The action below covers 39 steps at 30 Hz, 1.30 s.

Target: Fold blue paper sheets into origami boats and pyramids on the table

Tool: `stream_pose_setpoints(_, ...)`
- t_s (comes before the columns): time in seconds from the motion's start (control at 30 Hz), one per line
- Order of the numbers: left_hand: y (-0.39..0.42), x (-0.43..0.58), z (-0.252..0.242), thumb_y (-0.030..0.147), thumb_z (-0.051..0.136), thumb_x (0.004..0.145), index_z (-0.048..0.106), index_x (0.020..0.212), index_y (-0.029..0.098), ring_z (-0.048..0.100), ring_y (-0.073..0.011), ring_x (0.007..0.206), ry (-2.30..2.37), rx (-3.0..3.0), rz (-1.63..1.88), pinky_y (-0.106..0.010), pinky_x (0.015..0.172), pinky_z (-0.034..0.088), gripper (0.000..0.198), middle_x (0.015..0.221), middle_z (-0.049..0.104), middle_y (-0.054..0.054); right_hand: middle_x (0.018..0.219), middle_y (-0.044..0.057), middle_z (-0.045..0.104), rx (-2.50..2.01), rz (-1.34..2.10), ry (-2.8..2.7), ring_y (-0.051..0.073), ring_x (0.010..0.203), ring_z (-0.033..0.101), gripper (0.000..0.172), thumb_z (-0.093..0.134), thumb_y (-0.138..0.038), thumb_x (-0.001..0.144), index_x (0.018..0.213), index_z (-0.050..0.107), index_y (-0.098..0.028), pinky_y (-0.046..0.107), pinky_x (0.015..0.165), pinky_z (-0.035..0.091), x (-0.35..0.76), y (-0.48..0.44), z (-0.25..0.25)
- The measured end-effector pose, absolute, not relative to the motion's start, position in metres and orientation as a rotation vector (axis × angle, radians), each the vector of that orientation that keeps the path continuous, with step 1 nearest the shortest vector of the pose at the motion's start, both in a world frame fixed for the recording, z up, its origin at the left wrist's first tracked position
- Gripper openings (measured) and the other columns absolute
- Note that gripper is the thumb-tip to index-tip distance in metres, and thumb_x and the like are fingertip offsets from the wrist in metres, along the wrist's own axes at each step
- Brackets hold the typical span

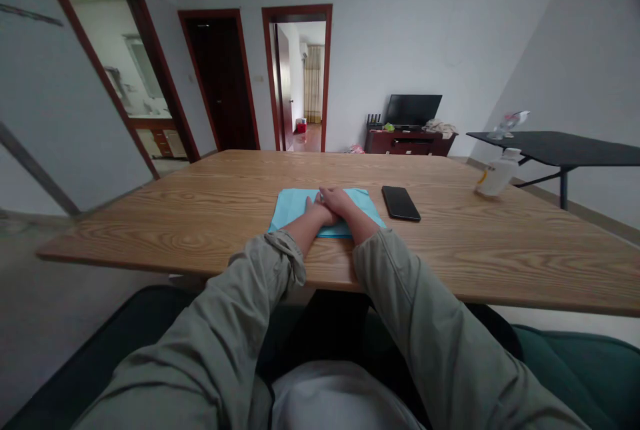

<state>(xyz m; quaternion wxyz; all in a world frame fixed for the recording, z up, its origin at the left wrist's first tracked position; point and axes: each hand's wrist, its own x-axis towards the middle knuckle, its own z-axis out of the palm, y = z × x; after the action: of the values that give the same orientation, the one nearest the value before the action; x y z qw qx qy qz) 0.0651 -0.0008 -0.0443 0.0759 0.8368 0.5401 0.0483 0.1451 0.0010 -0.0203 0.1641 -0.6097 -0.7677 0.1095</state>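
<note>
On the wooden table lies a flat, light blue folded sheet (pixel 293 201); whether it is cloth or paper I cannot tell. My left hand (pixel 323 215) rests on it, coming in from the left, with its thumb sticking up and most of its fingers hidden. Across it lies my right hand (pixel 337 199), its fingers closed over the left hand. A small shiny spot, perhaps a ring, shows by the fingers. To the right of the sheet, apart from both hands, a black smartphone (pixel 401 203) lies flat.
Toward the right of the table (pixel 200 217) a translucent white plastic bottle (pixel 498 173) stands, looking tilted. Beyond it is a black folding table (pixel 565 143) with a clear plastic item (pixel 509 125) on it. A television (pixel 414 110) sits on a cabinet (pixel 407 143) by the wall.
</note>
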Motion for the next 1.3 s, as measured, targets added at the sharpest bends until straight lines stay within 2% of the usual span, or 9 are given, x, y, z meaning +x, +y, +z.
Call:
stream_pose_setpoints(0.1,-0.001,0.051,-0.043,0.054,0.034,0.087,0.027,0.149,0.024,0.015,-0.0281,0.145,1.644,2.532,0.102,-0.05,0.116,0.013,0.069,0.157,0.021,-0.004,0.129,0.015,0.059,-1.777,0.205,-2.26,0.024,0.119,0.054,0.058,0.014,-0.042,0.099,0.124,0.06,-0.015,0.033,0.098,0.038,0.172,0.0,-0.031)
stream_pose_setpoints(0.17,0.001,0.038,-0.043,0.056,0.025,0.089,0.026,0.149,0.014,0.021,-0.027,0.143,1.726,2.485,0.124,-0.045,0.115,0.02,0.073,0.156,0.023,-0.011,0.14,0.016,0.049,-1.812,0.084,-2.318,0.027,0.13,0.043,0.054,0.021,-0.044,0.098,0.133,0.051,-0.017,0.042,0.105,0.031,0.183,-0.002,-0.035)
stream_pose_setpoints(0.3,0.01,0.003,-0.046,0.066,0.015,0.087,0.027,0.148,0.01,0.024,-0.0283,0.142,1.906,2.435,0.14,-0.043,0.115,0.021,0.083,0.155,0.025,-0.013,0.152,0.019,0.029,-1.975,0.074,-2.189,0.032,0.141,0.024,0.07,0.02,-0.055,0.095,0.143,0.037,-0.008,0.049,0.111,0.018,0.187,-0.003,-0.041)
stream_pose_setpoints(0.4,0.014,-0.018,-0.049,0.069,0.014,0.085,0.025,0.149,0.01,0.021,-0.0298,0.143,2.032,2.363,0.139,-0.045,0.115,0.018,0.088,0.156,0.022,-0.012,0.153,0.02,0.024,-2.019,0.107,-2.143,0.033,0.142,0.019,0.078,0.021,-0.059,0.093,0.146,0.03,-0.003,0.048,0.113,0.014,0.185,-0.003,-0.042)
stream_pose_setpoints(0.67,0.01,-0.036,-0.044,0.077,0.012,0.08,0.021,0.151,0.019,0.015,-0.0325,0.144,2.114,2.262,0.093,-0.058,0.113,0.014,0.093,0.158,0.017,-0.009,0.153,0.018,0.026,-2.054,0.079,-2.156,0.033,0.142,0.02,0.078,0.021,-0.061,0.091,0.148,0.028,-0.008,0.05,0.113,0.011,0.201,-0.002,-0.042)
stream_pose_setpoints(0.93,0.006,-0.07,-0.041,0.077,0.011,0.079,0.018,0.152,0.023,0.012,-0.0366,0.144,2.14,2.217,0.046,-0.064,0.111,0.006,0.091,0.158,0.014,-0.007,0.156,0.019,0.017,-2.175,0.077,-2.115,0.03,0.144,0.014,0.084,0.017,-0.063,0.09,0.15,0.019,-0.004,0.05,0.114,0.01,0.218,0.0,-0.042)
stream_pose_setpoints(1.03,0.006,-0.077,-0.044,0.079,0.011,0.078,0.017,0.152,0.024,0.01,-0.0391,0.144,2.155,2.197,0.047,-0.065,0.111,0.005,0.093,0.158,0.014,-0.005,0.155,0.02,0.019,-2.153,0.068,-2.102,0.031,0.143,0.016,0.084,0.018,-0.064,0.09,0.149,0.023,-0.004,0.05,0.113,0.011,0.217,-0.002,-0.042)
stream_pose_setpoints(1.2,0.006,-0.075,-0.045,0.079,0.011,0.078,0.016,0.152,0.024,0.01,-0.0396,0.143,2.17,2.195,0.071,-0.064,0.111,0.008,0.093,0.159,0.013,-0.005,0.149,0.022,0.033,-2.081,0.052,-2.094,0.032,0.138,0.028,0.076,0.017,-0.06,0.092,0.141,0.04,-0.005,0.048,0.111,0.018,0.224,-0.002,-0.041)
stream_pose_setpoints(1.3,0.005,-0.072,-0.044,0.079,0.012,0.078,0.016,0.152,0.025,0.008,-0.0395,0.144,2.169,2.185,0.075,-0.064,0.111,0.009,0.092,0.159,0.012,-0.005,0.145,0.023,0.038,-2.068,0.018,-2.081,0.031,0.136,0.032,0.071,0.019,-0.056,0.094,0.138,0.042,-0.005,0.046,0.109,0.022,0.226,-0.008,-0.033)
